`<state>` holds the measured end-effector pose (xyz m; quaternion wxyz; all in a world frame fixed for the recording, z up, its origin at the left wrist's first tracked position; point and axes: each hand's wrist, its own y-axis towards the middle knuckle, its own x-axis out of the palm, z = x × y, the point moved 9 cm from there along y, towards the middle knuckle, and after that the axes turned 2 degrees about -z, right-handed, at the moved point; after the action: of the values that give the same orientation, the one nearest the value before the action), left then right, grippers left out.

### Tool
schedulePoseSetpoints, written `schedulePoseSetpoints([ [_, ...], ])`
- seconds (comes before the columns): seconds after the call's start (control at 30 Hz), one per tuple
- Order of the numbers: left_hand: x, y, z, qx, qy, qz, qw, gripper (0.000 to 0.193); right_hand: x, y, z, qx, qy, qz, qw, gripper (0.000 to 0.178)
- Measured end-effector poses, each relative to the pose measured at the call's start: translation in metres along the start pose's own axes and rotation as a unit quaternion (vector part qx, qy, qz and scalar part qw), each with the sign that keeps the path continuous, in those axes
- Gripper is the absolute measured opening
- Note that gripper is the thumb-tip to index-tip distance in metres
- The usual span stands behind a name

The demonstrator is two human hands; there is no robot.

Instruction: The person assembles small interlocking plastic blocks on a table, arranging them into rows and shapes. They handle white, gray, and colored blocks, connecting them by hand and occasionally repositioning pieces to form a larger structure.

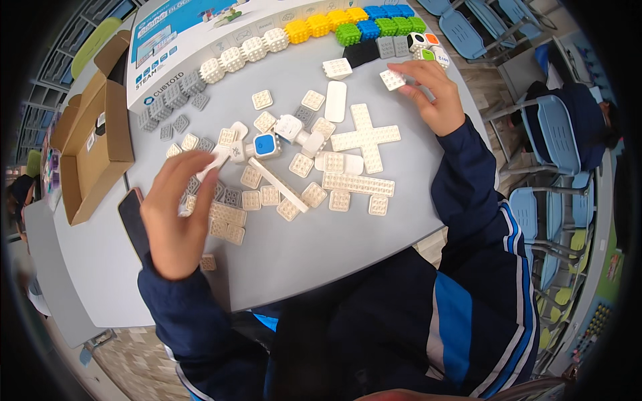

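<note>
My right hand [436, 95] pinches a small white studded building block [392, 80] above the far right of the table. On the left, my left hand [175, 212] is slightly blurred, thumb and forefinger closed on a smooth white piece [215, 160]; its far end lies by other pieces. Close to those fingertips is a white block with a blue square face [266, 145], joined to other white parts. A white bar [277, 185] leans below it. To the right lie a cross-shaped studded plate [365, 138] and a long studded strip [358, 184].
Loose cream square plates [301, 164] are scattered over the grey table [287, 260]. A large box [194, 47] stands behind, fronted by rows of white, yellow [317, 25], green, blue and grey blocks [175, 95]. An open cardboard box [97, 154] and a phone [132, 224] are on the left.
</note>
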<state>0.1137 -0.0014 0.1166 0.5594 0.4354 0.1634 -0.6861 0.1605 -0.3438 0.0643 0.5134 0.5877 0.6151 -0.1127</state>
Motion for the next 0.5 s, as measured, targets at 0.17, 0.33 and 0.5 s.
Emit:
schedulePoseSetpoints([
  [0.17,0.069,0.081,0.044,0.117,-0.019,-0.082,0.990,0.025,0.013,-0.005,0.026,0.037,-0.009,-0.017,0.999,0.036],
  [0.33,0.137,0.135,0.048,0.114,0.075,-0.106,0.985,0.042,0.015,-0.002,0.033,0.038,-0.026,0.032,0.998,0.034],
  [0.5,0.166,0.154,0.033,0.112,0.101,-0.103,0.983,0.037,0.014,-0.005,0.035,0.024,-0.005,0.036,0.999,0.032],
])
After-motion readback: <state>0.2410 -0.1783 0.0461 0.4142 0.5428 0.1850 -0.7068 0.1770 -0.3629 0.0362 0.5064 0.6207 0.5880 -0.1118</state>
